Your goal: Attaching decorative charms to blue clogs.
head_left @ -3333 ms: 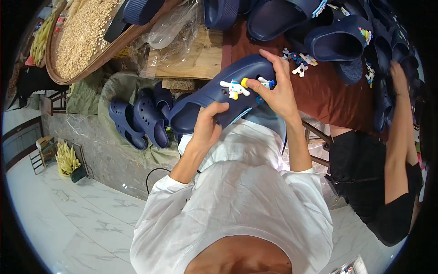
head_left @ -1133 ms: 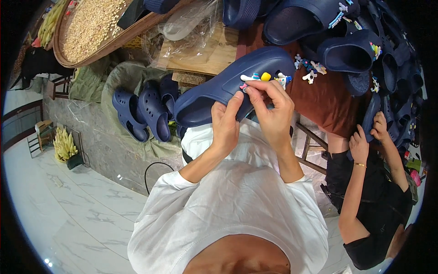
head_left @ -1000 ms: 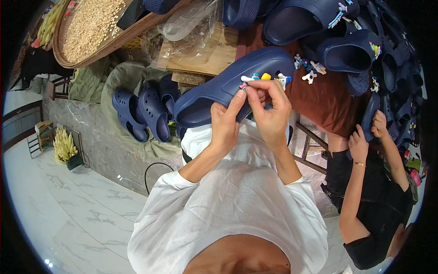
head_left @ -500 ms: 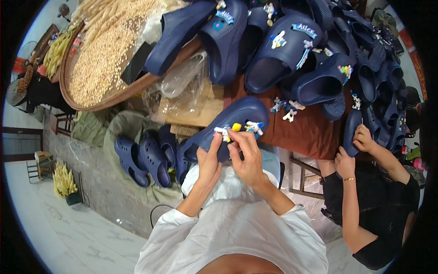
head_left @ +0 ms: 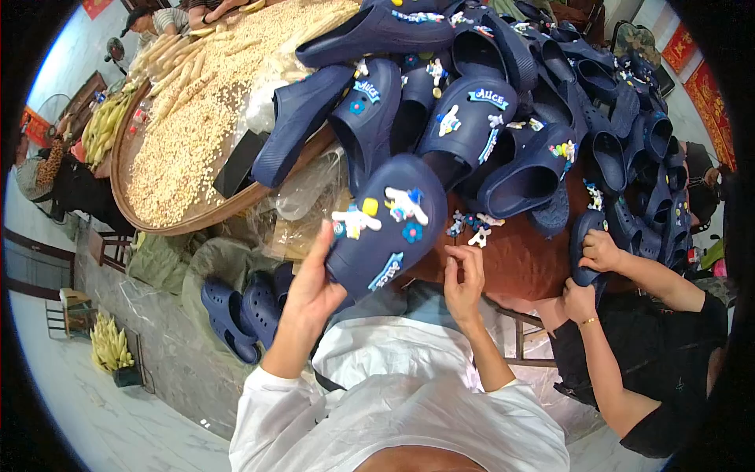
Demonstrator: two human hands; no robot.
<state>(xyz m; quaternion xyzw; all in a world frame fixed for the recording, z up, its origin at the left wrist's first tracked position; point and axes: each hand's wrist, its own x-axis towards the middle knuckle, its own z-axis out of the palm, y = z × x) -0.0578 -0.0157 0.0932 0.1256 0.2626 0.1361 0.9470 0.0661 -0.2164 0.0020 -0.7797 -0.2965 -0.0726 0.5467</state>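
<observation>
My left hand (head_left: 313, 303) grips a navy clog (head_left: 366, 245) by its side, lifted in front of the pile with its upper turned toward me. Fixed on that upper are white long-eared figure charms (head_left: 405, 204), a yellow charm (head_left: 370, 206), a blue flower charm (head_left: 411, 232) and a blue banner charm (head_left: 385, 272). My right hand (head_left: 464, 285) is off the clog, fingers bent and a little apart, with nothing visible in them. Just beyond its fingertips, a few loose charms (head_left: 480, 230) lie on the brown cloth (head_left: 511, 259).
A heap of navy clogs (head_left: 464, 118) covers the table ahead and right. A round woven tray (head_left: 118, 185) of corn kernels stands at left. More clogs (head_left: 228, 315) rest on a green sack below. At right, a co-worker's hands (head_left: 599, 252) hold another clog (head_left: 583, 236).
The clog has been raised away from my lap and turned upright in my left hand. My right hand has left it and moved right, toward the loose charms. My view has tilted up.
</observation>
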